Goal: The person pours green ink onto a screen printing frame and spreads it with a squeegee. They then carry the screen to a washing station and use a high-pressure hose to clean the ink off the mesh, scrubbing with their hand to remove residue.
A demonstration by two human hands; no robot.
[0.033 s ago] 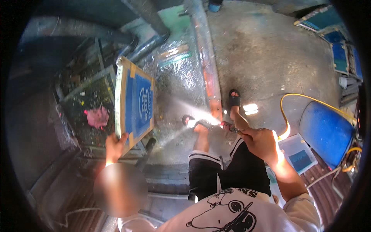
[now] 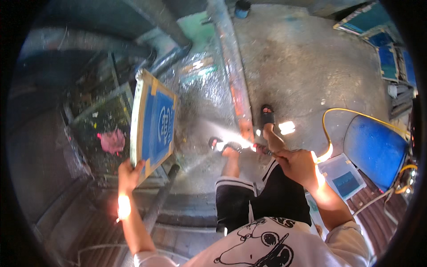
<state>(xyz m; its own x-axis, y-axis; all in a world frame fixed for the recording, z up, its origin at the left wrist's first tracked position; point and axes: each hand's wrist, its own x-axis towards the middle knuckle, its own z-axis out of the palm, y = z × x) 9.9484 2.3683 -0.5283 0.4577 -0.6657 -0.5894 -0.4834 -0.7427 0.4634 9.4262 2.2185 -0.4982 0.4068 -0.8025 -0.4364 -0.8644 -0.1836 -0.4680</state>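
My left hand (image 2: pixel 130 174) grips the near lower corner of a screen printing frame (image 2: pixel 156 120), thumb on its front edge. The frame stands tilted on its side, with a pale wooden border, tape at the corners and a blue mesh bearing a lighter design. My right hand (image 2: pixel 299 165) is closed round a hose spray nozzle (image 2: pixel 262 149) with a reddish tip. From the tip a white fan of water (image 2: pixel 222 131) shoots leftward at the frame. A yellow hose (image 2: pixel 327 129) loops by my right hand; where it joins the nozzle is hidden.
A pink lump (image 2: pixel 112 141) lies on the dark, paint-spotted surface at left. A low ledge (image 2: pixel 231 66) runs along the wet floor (image 2: pixel 191 102). At right are a blue barrel (image 2: pixel 376 149), a clear-lidded box (image 2: pixel 342 178) and more frames (image 2: pixel 387 58). A bucket (image 2: pixel 242 10) stands far off.
The frame has turned slightly and its design now sits a little lower. My left forearm, blurred over before, shows plainly. My right hand and the spray are nearly unmoved.
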